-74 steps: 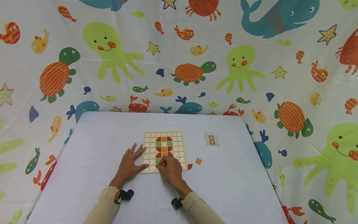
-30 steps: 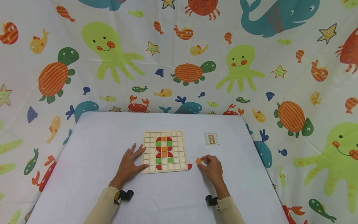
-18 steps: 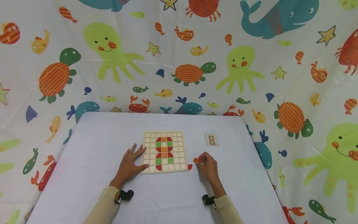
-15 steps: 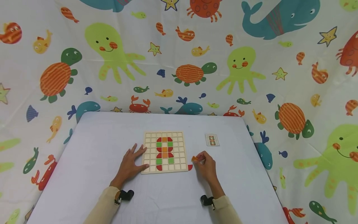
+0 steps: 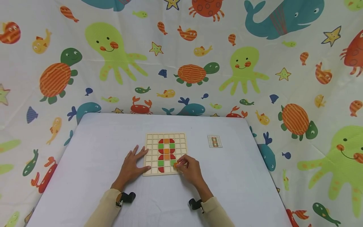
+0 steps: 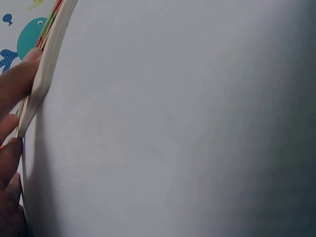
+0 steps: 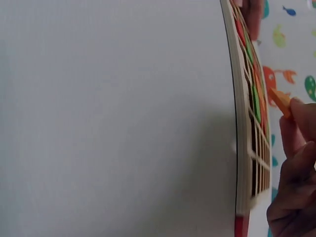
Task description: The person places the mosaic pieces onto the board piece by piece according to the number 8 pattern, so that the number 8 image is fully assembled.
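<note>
A wooden grid board (image 5: 180, 146) lies on the white table, with red, orange and green tiles set in its middle columns. My left hand (image 5: 130, 167) rests at the board's left side, fingers spread, fingertips and thumb touching its edge. Over the lower right part of the board, my right hand (image 5: 190, 170) pinches a small orange square tile (image 5: 176, 165) between thumb and fingers. The right wrist view shows this orange tile (image 7: 281, 102) held above the board's surface, apart from it. A red tile (image 7: 240, 226) lies by the board's near corner there; my right hand hides it in the head view.
A small pattern card (image 5: 214, 141) with a printed grid lies on the table (image 5: 244, 179) to the right of the board. Behind the table hangs a curtain (image 5: 181, 41) printed with sea animals.
My right hand let go of a red tile on the board, picked up the orange tile from the table and carried it left over the board. The left hand stayed in place.
</note>
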### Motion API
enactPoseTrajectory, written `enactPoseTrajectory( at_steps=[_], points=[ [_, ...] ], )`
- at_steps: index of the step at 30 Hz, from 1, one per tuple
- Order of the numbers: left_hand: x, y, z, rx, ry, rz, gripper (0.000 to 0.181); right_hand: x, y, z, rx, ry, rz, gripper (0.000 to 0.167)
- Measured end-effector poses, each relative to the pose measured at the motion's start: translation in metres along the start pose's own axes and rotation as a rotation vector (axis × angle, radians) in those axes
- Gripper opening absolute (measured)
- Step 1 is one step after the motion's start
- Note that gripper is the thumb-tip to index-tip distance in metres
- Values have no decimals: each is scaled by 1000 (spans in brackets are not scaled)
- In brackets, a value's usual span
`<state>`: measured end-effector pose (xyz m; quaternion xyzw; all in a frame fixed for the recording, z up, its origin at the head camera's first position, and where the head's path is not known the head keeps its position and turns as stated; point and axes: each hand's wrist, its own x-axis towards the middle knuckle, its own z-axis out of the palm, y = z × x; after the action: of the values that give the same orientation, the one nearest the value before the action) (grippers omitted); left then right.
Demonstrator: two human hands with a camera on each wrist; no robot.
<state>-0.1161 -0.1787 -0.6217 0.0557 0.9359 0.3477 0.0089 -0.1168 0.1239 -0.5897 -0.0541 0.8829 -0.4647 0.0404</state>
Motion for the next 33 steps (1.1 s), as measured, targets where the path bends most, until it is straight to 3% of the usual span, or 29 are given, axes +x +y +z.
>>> enactPoseTrajectory(
  at_steps=[4, 12, 20, 26, 33],
  points=[
    [-1, 1, 1, -10, 12, 2, 89, -3, -6, 16, -75, -13, 24, 11],
    [0, 1, 1, 2, 15, 11, 90, -4, -15, 38, -191, 40, 17, 13],
    [-1, -2, 2, 7, 26, 19, 88, -2, -18, 49, -205, 61, 10, 15],
    [-1, -3, 3, -9, 45, 44, 88, -5, -16, 37, -167, 67, -1, 14],
    [0, -5, 2, -12, 19, 16, 89, -6, -2, 0, -125, 127, 14, 12]
  ],
)
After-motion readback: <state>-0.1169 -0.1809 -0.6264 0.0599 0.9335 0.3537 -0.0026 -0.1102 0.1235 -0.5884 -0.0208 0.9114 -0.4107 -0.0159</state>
